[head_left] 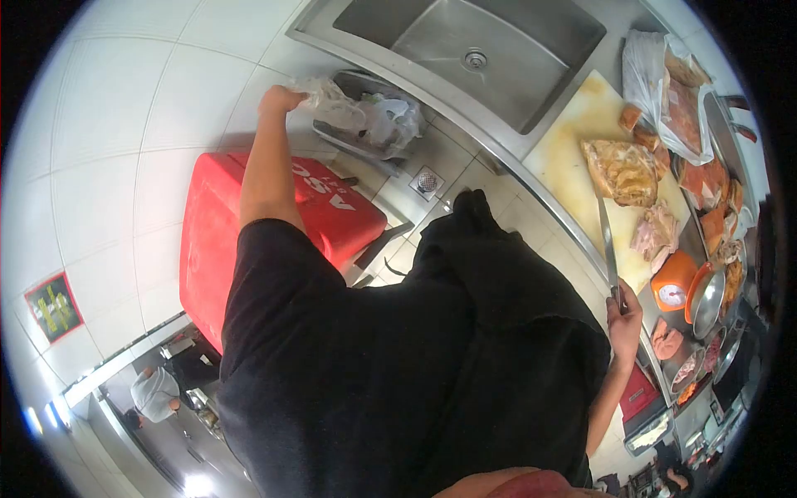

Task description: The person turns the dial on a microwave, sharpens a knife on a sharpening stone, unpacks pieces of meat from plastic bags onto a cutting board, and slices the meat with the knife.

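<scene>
The left hand [281,100] held a thin plastic bag [330,104] in pinched fingers beyond the worktop's [599,56] near edge; the right hand [628,325] wrapped its fingers round a knife [608,245] along that edge, tip beside browned meat [623,172].

Big white letters [324,187] on the red container [214,224]: we read "ASC", set slantwise. The last one sits near the left forearm [268,183], so we can't tell if the word runs on under it. Smaller white line beside those letters: we can't make it out for sure. Wall sign [54,307] on the white tiles [108,199]: dark panel, red border, yellowish characters; too small and blurred for us to read. Orange kitchen scale [682,270]: round white dial [672,295] with red marking; we can't read its numbers.
</scene>
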`<action>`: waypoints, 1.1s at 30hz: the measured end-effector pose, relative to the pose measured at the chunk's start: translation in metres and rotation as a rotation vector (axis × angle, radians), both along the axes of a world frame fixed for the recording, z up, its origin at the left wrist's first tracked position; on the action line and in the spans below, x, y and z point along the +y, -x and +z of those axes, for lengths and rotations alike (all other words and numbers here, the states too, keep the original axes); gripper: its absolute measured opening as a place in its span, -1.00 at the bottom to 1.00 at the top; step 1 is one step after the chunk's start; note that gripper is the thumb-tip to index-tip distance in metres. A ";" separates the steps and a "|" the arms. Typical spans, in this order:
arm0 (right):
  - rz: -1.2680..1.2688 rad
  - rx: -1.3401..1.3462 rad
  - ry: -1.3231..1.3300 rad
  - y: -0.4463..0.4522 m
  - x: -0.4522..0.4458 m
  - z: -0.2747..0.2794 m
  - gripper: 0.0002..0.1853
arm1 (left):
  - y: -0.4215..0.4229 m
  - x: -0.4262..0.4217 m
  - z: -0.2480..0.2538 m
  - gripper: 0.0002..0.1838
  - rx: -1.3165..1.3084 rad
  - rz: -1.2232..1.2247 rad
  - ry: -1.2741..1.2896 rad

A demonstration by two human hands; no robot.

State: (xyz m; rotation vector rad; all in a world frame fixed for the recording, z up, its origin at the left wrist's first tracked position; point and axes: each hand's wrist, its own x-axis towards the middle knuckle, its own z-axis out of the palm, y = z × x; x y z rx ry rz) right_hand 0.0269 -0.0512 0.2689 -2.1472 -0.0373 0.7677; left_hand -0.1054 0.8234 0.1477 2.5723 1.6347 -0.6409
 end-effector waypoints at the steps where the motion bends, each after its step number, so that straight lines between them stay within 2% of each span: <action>1: -0.024 -0.005 -0.009 0.002 0.000 0.000 -0.54 | -0.002 0.002 -0.006 -0.14 -0.002 0.019 0.016; 3: -0.090 -0.033 0.025 0.006 -0.004 0.000 -0.56 | -0.005 -0.015 -0.001 -0.11 -0.004 0.052 0.050; 6: -0.124 -0.096 0.072 0.010 0.001 0.006 -0.58 | -0.001 -0.007 -0.036 -0.11 -0.240 -0.003 -0.049; 7: -0.152 -0.132 0.109 0.011 -0.001 0.013 -0.59 | -0.007 -0.010 -0.042 -0.22 -0.252 -0.070 -0.080; 8: -0.174 -0.119 0.132 0.011 -0.004 0.017 -0.60 | -0.008 0.004 -0.066 -0.31 -0.378 -0.198 -0.087; 9: -0.202 -0.108 0.157 0.009 -0.007 0.018 -0.61 | -0.021 -0.029 -0.047 -0.38 -0.542 -0.244 -0.100; 12: -0.142 -0.321 0.243 -0.008 -0.018 0.021 -0.61 | -0.066 -0.086 -0.031 -0.60 -0.781 -0.347 0.073; 15: -0.085 -0.440 0.309 -0.048 -0.029 0.025 -0.62 | -0.107 -0.176 0.001 -0.66 -0.947 -0.524 0.128; 16: -0.024 -0.507 0.337 -0.070 -0.041 0.016 -0.63 | -0.122 -0.198 -0.001 -0.69 -1.009 -0.518 0.244; 18: 0.070 -0.538 0.419 -0.104 -0.051 0.011 -0.65 | -0.153 -0.234 -0.016 -0.72 -1.106 -0.772 0.237; 20: 0.129 -0.465 0.532 -0.127 -0.041 0.028 -0.65 | -0.181 -0.291 -0.014 -0.74 -1.089 -0.782 0.371; 23: 0.277 -0.431 0.491 -0.153 -0.055 0.012 -0.67 | -0.217 -0.365 -0.015 -0.68 -1.111 -0.866 0.585; 24: 0.250 -0.450 0.435 -0.147 -0.048 0.017 -0.70 | -0.228 -0.382 -0.018 -0.65 -1.096 -0.893 0.632; 27: 0.279 -0.320 0.442 -0.148 -0.054 0.026 -0.71 | -0.255 -0.428 -0.018 -0.58 -0.993 -0.895 0.731; 30: 0.270 -0.368 0.380 -0.140 -0.071 0.022 -0.71 | -0.277 -0.461 -0.023 -0.50 -0.922 -0.935 0.735; 33: 0.280 -0.409 0.264 -0.121 -0.083 0.018 -0.71 | -0.291 -0.495 -0.031 -0.45 -0.851 -0.779 0.906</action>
